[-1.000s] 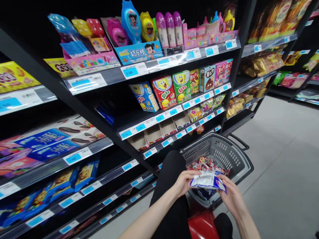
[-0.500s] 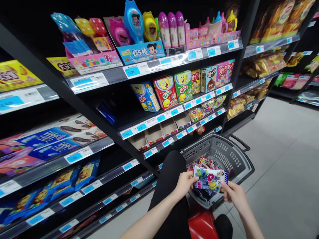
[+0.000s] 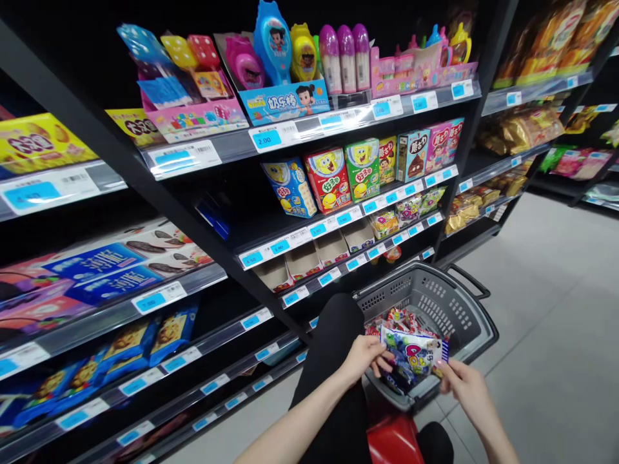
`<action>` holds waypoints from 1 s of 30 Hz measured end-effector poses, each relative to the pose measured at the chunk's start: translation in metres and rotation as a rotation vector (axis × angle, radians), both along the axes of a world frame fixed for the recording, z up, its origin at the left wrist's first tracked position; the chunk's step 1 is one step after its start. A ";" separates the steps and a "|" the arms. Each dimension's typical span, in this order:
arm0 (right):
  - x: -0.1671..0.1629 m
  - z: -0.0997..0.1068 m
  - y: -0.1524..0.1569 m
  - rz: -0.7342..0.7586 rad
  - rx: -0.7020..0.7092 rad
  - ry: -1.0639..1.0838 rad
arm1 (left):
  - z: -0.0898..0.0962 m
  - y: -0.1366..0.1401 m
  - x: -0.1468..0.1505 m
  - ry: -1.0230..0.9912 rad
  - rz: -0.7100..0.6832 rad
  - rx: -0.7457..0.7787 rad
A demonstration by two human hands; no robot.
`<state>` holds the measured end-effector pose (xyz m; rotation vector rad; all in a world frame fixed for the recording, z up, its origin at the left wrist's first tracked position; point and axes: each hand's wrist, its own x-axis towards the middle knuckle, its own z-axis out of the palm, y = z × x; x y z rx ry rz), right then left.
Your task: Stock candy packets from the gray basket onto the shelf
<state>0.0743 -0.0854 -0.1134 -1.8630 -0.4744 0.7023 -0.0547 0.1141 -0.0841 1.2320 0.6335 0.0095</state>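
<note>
A white and blue gummy candy bag point(image 3: 413, 353) with grape pictures hangs over the grey shopping basket point(image 3: 476, 322). My right hand point(image 3: 459, 380) pinches the bag's right end between thumb and fingers. At the bag's left end is my left hand point(image 3: 368, 357), its fingers loosely apart and in front of the bag's lower left corner; whether they touch it is hard to see. Red candy packets point(image 3: 399, 317) lie inside the basket, and darker packets show below the bag, partly covered by it.
The basket, with a black handle point(image 3: 471, 278), stands on the grey tiled floor point(image 3: 541, 335) beside the shelves. Cardboard display trays point(image 3: 304, 259) and small candy bags point(image 3: 385, 223) line a low shelf, with snack boxes point(image 3: 329, 180) above. Near my legs is a red surface point(image 3: 395, 439).
My left hand's fingers have loosened from the bag's left end and spread. The bag sits slightly lower and to the right, still in my right hand. The whole view has shifted a little.
</note>
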 end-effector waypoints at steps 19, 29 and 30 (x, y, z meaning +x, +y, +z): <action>-0.015 -0.008 0.021 -0.305 0.250 0.031 | -0.005 0.003 0.005 -0.068 0.233 0.147; -0.010 0.010 0.010 -0.220 0.276 -0.081 | 0.001 0.001 0.004 -0.155 0.218 -0.119; -0.010 0.011 0.009 -0.210 0.302 -0.070 | 0.001 0.001 0.003 -0.151 0.223 -0.108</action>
